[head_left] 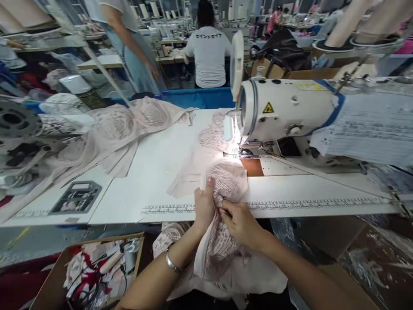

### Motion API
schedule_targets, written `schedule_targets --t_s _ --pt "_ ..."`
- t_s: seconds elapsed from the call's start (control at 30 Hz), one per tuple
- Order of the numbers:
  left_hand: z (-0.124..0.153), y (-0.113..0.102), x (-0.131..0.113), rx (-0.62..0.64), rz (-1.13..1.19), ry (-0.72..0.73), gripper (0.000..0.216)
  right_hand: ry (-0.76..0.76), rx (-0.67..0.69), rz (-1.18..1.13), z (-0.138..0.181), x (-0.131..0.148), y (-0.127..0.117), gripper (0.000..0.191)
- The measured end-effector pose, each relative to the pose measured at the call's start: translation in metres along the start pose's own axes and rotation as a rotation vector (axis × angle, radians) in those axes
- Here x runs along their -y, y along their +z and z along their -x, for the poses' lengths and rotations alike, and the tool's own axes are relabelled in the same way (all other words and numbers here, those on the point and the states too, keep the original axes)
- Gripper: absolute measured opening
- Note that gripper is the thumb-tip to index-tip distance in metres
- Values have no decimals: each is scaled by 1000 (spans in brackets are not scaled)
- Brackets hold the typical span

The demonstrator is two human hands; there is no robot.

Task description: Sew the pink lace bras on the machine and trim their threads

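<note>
A pale pink lace bra (pixel 227 178) lies partly on the table's front edge and hangs down over my lap. My left hand (pixel 205 204) is closed on the cloth between the two cups, its thumb pointing up. Right beside it, my right hand (pixel 237 215) pinches the same stretch of lace, fingers curled; something small and dark shows at its fingertips, too small to name. Behind the upper cup stands a white sewing machine (pixel 284 107), its lamp lit over the needle area. More pink lace fabric (pixel 211 137) spreads to the left of the needle.
Joined pink bra pieces (pixel 119 120) trail across the table's left side. A grey tray (pixel 76 197) of small parts sits near the front edge, above a cardboard box (pixel 138 258) of scraps. A printed ruler (pixel 309 203) runs along the table. Other people work behind.
</note>
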State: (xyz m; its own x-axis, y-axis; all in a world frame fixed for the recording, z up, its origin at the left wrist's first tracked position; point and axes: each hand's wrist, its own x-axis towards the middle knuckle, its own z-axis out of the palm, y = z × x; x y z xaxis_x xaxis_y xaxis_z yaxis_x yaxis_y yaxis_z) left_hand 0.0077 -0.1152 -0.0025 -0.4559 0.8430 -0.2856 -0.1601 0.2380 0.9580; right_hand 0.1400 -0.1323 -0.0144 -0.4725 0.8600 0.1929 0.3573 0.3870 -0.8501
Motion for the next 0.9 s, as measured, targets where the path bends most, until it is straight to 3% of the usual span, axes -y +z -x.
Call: schedule_targets --t_s 0.17,0.33,0.47,0.57,0.63,0.67,0.7,0.77,0.8,0.83,0.9 --pt "-5 -20 -9 163 55 86 55 100 -54 -4 5 11 -23 33" --pt "-44 -13 -36 482 284 -43 38 196 -12 13 -1 14 -30 35" --pt "-99 -30 -51 307 100 124 36 252 7 166 1 7 -42 36" --pt "-125 -53 -51 38 -224 248 40 282 36 305 5 0 -56 31" --pt "-124 -59 -45 -128 -464 561 43 272 100 392 2 -1 -68 28" --pt "-119 -57 -39 -143 -561 743 39 258 142 434 -1 1 -74 27" --pt "-111 -50 -33 -57 -645 911 33 241 186 472 -6 3 -81 27" --pt "-89 -28 -20 327 -742 1131 19 196 276 531 -18 11 -97 28" --pt "-78 -14 -14 673 -798 1244 19 170 319 550 -25 16 -106 30" --pt "-68 0 -9 916 -832 1332 21 138 360 572 -31 19 -116 31" --pt "-56 24 -4 1156 -941 1379 29 75 429 635 -44 23 -136 31"
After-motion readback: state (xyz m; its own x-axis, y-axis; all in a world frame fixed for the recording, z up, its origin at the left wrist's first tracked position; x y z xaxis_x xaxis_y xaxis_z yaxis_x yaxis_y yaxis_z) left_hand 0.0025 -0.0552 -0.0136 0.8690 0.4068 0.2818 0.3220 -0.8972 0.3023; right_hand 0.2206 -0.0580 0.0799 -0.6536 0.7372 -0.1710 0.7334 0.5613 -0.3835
